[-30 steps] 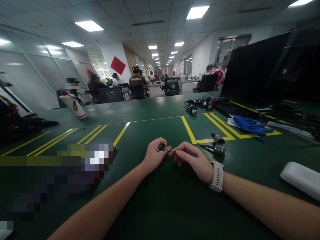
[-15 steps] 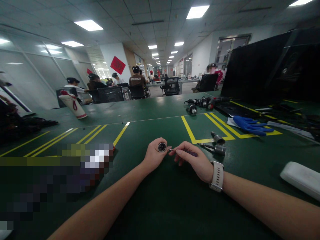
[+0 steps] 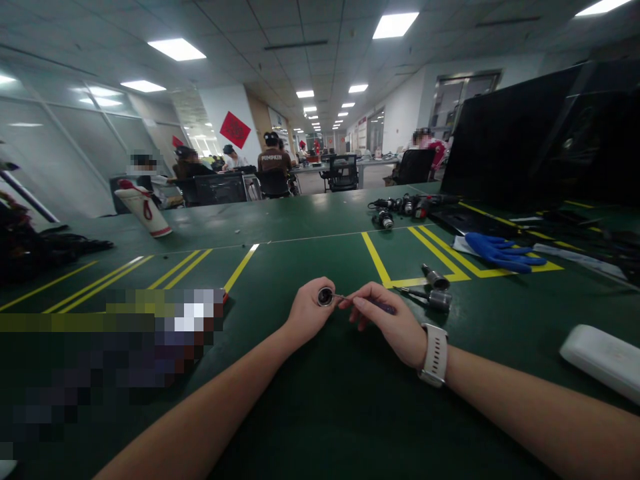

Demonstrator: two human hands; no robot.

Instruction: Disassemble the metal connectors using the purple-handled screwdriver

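Note:
My left hand (image 3: 309, 308) is closed around a round metal part (image 3: 325, 297), whose open ring-shaped end with a dark inside faces me. Between the thumb and fingers of my right hand (image 3: 383, 319) is a slim screwdriver (image 3: 387, 308) with a dark purple handle. Its thin shaft points left and reaches the rim of the round part; whether the tip is inside I cannot tell. Just beyond my right hand lie a metal cylinder with a thin rod (image 3: 437, 300) and a smaller metal cylinder (image 3: 434, 275).
Several metal parts (image 3: 385, 219) lie farther back on the green table (image 3: 300, 230). A blue glove (image 3: 500, 252) and a white case (image 3: 603, 360) are at the right. A tilted cup (image 3: 145, 210) stands far left, a pixelated object (image 3: 185, 333) nearer. A black screen (image 3: 530, 140) rises at right.
The round part has turned slightly in my left hand, and the screwdriver's shaft now meets its rim at a slightly different angle. Both hands stay almost in place.

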